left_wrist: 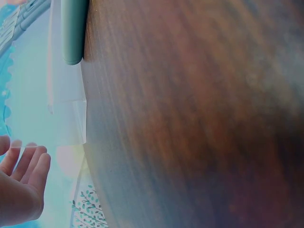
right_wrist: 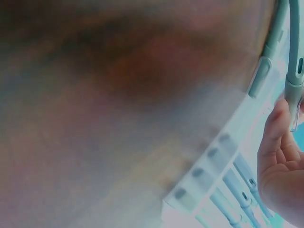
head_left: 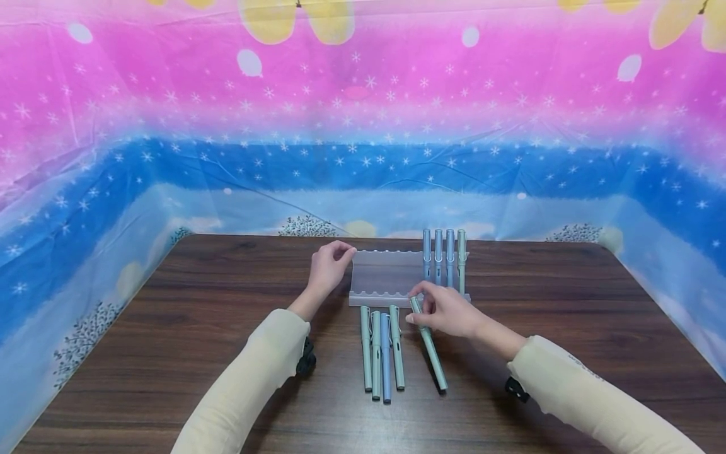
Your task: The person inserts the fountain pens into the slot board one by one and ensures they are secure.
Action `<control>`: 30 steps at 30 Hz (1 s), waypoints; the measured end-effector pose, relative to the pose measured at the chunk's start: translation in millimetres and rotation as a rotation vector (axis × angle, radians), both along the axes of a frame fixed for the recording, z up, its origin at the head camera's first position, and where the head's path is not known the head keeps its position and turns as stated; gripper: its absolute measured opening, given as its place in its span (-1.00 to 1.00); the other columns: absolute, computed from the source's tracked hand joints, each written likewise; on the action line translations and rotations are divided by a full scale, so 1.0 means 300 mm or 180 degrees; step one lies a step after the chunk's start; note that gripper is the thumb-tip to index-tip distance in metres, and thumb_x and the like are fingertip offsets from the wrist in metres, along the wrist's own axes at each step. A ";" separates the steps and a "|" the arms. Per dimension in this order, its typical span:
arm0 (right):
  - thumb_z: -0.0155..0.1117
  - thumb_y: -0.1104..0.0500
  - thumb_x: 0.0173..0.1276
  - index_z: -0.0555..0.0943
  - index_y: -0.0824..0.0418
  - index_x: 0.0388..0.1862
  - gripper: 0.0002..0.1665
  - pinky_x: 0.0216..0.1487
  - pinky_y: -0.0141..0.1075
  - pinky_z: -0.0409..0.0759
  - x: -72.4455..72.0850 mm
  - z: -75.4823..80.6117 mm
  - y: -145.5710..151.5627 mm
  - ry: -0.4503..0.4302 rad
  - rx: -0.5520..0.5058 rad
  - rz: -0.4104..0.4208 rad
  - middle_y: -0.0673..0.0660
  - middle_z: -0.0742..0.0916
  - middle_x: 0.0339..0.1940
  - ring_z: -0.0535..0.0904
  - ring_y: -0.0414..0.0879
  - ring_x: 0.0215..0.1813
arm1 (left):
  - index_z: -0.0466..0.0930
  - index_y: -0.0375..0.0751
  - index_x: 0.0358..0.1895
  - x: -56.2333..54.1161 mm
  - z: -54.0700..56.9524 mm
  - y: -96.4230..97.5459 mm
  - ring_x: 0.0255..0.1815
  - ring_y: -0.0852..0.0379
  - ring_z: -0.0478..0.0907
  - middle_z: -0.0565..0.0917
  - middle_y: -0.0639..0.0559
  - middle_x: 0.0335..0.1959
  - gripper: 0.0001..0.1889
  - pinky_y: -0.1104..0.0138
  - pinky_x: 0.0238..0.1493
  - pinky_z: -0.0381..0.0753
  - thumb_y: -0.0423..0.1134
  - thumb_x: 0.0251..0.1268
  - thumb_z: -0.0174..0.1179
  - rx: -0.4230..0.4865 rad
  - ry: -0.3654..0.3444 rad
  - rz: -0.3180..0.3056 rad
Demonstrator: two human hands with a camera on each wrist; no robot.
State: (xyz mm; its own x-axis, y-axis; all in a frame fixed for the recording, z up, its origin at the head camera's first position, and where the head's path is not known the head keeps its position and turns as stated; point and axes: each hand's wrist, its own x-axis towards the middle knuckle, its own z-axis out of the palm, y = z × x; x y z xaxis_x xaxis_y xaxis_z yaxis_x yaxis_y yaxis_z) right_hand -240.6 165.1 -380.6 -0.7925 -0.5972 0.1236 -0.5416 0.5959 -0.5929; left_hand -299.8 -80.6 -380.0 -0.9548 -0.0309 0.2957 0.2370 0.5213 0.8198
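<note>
My left hand [head_left: 331,268] pinches the upper left corner of a clear plastic pen rack [head_left: 386,271] with scalloped ledges. In the left wrist view its fingers [left_wrist: 39,173] show at the rack's edge. A light green pen [head_left: 431,353] is in my right hand [head_left: 450,312], pinched near its capped end between thumb and fingers. It slants over the table, cap toward the rack. The right wrist view shows this pen [right_wrist: 294,61] above the fingertips. Three blue pens [head_left: 438,252] and a green pen [head_left: 462,258] stand in the rack's right end.
Left of the held pen, three green pens [head_left: 366,350] and a blue pen [head_left: 386,359] lie side by side on the brown wooden table [head_left: 227,302], just in front of the rack. A printed pink and blue cloth [head_left: 363,157] hangs around the table's back and sides.
</note>
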 end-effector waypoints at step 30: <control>0.23 0.09 0.18 0.37 0.17 -0.02 -0.58 -0.62 -0.29 0.38 -0.093 0.162 0.025 0.0890 -0.0392 -0.0563 -0.04 0.51 -0.63 0.39 -0.17 -0.65 | 0.58 -0.26 -0.24 0.002 0.003 0.001 -0.21 0.05 0.51 0.61 -0.07 -0.26 -0.79 0.23 -0.14 0.44 -0.18 0.23 0.08 0.0002 0.0033 -0.0021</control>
